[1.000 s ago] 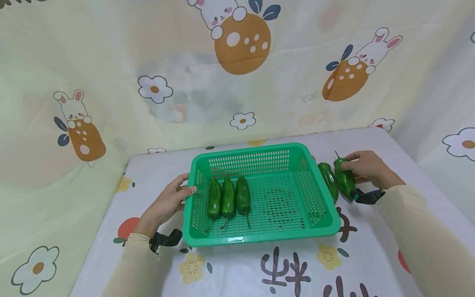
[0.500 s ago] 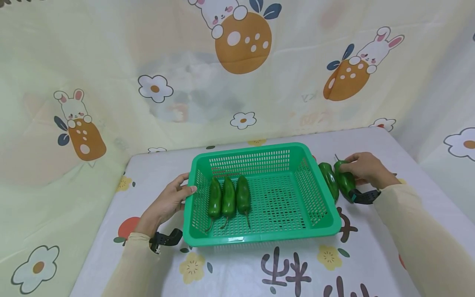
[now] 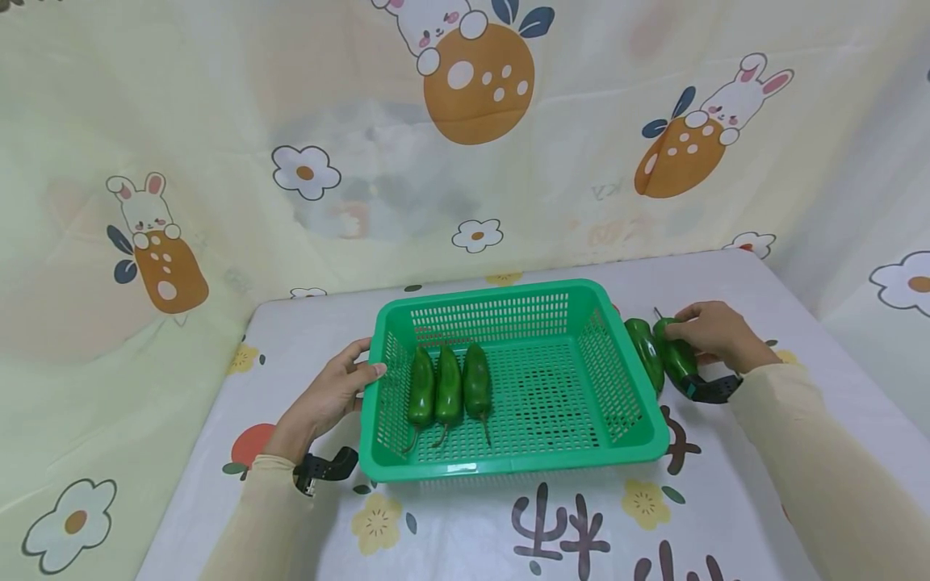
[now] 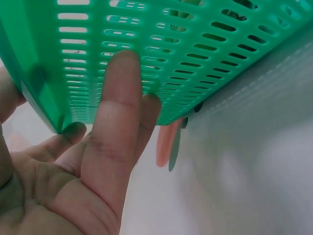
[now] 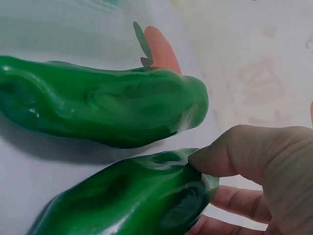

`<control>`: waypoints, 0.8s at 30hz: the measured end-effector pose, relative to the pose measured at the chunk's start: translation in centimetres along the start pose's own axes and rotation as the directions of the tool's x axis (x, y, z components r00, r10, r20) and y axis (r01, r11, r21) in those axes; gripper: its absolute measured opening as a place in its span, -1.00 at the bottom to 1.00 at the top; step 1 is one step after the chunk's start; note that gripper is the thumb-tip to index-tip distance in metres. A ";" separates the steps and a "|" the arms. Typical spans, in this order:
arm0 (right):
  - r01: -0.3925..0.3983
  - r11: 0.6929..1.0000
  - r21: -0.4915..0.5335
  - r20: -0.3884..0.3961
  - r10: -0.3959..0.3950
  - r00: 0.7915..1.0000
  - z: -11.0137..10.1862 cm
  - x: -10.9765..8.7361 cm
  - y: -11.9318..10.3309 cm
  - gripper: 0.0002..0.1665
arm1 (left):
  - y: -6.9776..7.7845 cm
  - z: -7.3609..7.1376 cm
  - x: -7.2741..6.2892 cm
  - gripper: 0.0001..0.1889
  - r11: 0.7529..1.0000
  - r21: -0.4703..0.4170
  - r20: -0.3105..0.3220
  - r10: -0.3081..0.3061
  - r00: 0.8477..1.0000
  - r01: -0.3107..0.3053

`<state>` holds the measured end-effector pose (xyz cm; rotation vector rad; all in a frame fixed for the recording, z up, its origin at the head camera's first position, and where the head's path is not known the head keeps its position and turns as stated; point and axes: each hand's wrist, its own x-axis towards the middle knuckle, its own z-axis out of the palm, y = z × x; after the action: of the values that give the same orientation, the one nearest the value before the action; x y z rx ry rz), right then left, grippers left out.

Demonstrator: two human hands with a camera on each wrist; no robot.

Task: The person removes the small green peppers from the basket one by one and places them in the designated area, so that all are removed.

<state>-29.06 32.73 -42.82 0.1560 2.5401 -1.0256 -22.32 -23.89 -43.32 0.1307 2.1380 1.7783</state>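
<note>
My left hand [image 3: 330, 395] grips the left end of a green plastic basket [image 3: 508, 466], thumb over the rim. In the left wrist view its fingers [image 4: 117, 112] lie against the slotted outer wall. Three green peppers [image 3: 448, 387] lie side by side in the basket's left part, stems toward me. Right of the basket, my right hand [image 3: 715, 335] pinches a green pepper [image 3: 676, 355] by its stem end, as the right wrist view shows with the thumb [image 5: 220, 152] on top. Another green pepper [image 3: 644, 355] lies between it and the basket wall.
A white patterned cloth [image 3: 567, 516] covers the table. A printed curtain [image 3: 363, 202] hangs behind it, and more curtain rises at the left and right sides. Dark wrist cameras [image 3: 327, 466] are worn on both wrists.
My right hand has moved slightly toward me and left, and the pepper it pinches has shifted a little the same way. The left hand and basket have stayed in place.
</note>
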 end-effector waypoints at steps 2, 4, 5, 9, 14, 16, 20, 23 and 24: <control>-0.005 1.000 -0.012 -0.007 0.005 1.000 0.0 -0.1 0.0 -0.21 | 0.0 0.0 0.0 -0.34 1.000 -0.002 0.001 0.002 1.000 -0.002; -0.013 0.999 -0.033 -0.021 0.013 1.000 0.0 -0.2 -0.1 -0.19 | 0.0 0.0 0.0 -0.34 1.000 -0.003 0.002 0.005 1.000 -0.005; -0.017 0.999 -0.044 -0.029 0.016 0.999 0.0 -0.2 -0.2 -0.17 | 0.0 0.0 0.0 -0.34 1.000 -0.003 0.002 0.005 1.000 -0.005; -0.034 0.994 -0.099 -0.066 0.027 0.997 -0.3 -0.6 -0.7 -0.08 | -0.1 0.0 0.1 -0.34 1.000 -0.007 0.001 0.006 1.000 -0.006; -0.013 0.991 -0.136 -0.112 -0.002 0.994 -0.4 -1.3 -1.8 -0.05 | -0.2 0.0 0.0 -0.34 1.000 -0.005 0.006 0.000 1.000 0.000; 0.004 0.991 -0.136 -0.126 -0.022 0.992 -0.4 -1.6 -2.4 -0.04 | -0.2 0.0 0.0 -0.34 1.000 0.003 0.006 -0.001 1.000 0.001; 0.050 0.992 -0.116 -0.162 -0.069 0.984 -0.3 -2.6 -4.0 -0.03 | 0.0 0.0 0.0 -0.33 1.000 0.015 0.002 0.002 1.000 -0.002; 0.094 0.990 -0.102 -0.189 -0.112 0.975 -0.1 -3.2 -5.6 -0.03 | 0.0 0.0 0.1 -0.32 1.000 0.016 0.000 0.002 1.000 -0.002; 0.108 0.989 -0.099 -0.197 -0.126 0.972 0.0 -3.5 -6.2 -0.03 | 0.0 0.0 0.1 -0.33 1.000 0.014 -0.001 0.001 1.000 -0.001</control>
<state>-27.40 28.38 -37.51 0.0911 2.8037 -0.9841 -22.37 -23.84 -43.36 0.1341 2.1521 1.7644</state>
